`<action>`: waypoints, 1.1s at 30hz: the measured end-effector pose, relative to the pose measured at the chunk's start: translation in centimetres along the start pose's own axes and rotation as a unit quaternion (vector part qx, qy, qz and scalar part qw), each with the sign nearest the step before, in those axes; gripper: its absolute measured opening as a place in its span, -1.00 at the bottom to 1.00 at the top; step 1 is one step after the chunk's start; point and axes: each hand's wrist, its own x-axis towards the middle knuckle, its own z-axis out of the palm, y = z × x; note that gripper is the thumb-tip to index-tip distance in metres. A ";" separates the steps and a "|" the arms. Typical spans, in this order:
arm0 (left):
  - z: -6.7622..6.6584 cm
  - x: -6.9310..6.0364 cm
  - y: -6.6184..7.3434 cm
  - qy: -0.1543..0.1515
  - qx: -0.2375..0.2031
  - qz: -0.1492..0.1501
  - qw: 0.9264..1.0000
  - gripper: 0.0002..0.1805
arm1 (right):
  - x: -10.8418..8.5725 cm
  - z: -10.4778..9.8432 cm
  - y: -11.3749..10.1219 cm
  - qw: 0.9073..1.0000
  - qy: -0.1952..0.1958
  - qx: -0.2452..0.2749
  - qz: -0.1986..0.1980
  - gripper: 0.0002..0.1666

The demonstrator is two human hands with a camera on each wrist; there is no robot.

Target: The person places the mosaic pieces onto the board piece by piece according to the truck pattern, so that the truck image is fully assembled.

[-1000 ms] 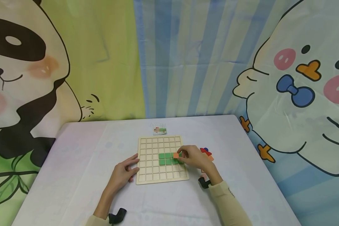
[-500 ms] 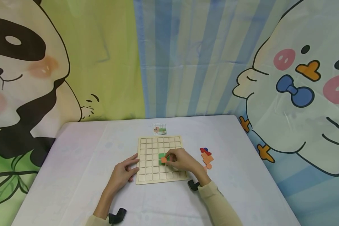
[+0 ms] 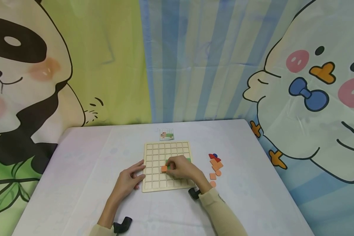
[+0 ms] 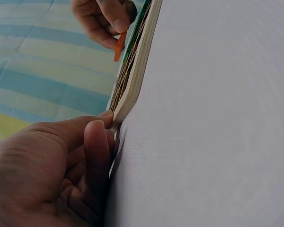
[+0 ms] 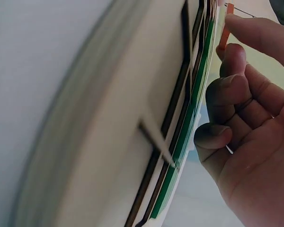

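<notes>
An orange tile (image 3: 164, 168) is pinched by the right grip (image 3: 181, 167), at that grip's left, over the board (image 3: 153, 182). Green tiles (image 3: 188, 160) are set in the board, partly hidden beneath the same grip. The board's left edge is touched by the left grip (image 3: 126, 183) (its fingers relaxed). Right of the right grip, loose tiles (image 3: 216, 166) are scattered on the surface (image 3: 253, 196); beyond it, a card (image 3: 166, 134) is laid.
</notes>
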 end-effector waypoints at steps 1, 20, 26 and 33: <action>0.0 0.0 0.0 0.000 0.000 0.000 1.000 -0.44 | 0.1 0.0 -0.2 1.000 0.001 -0.010 0.000 -0.72; -0.2 0.0 0.0 -0.004 0.007 0.009 1.000 -0.47 | 0.8 1.1 -0.5 0.998 0.011 -0.067 -0.004 -0.76; -0.3 0.0 0.0 -0.005 0.004 0.009 1.000 -0.48 | 0.8 1.0 -0.9 0.997 0.011 -0.070 -0.002 -0.76; -0.3 0.0 -0.1 -0.006 0.007 0.011 1.000 -0.47 | 0.5 0.8 -0.7 0.998 0.006 -0.055 0.008 -0.75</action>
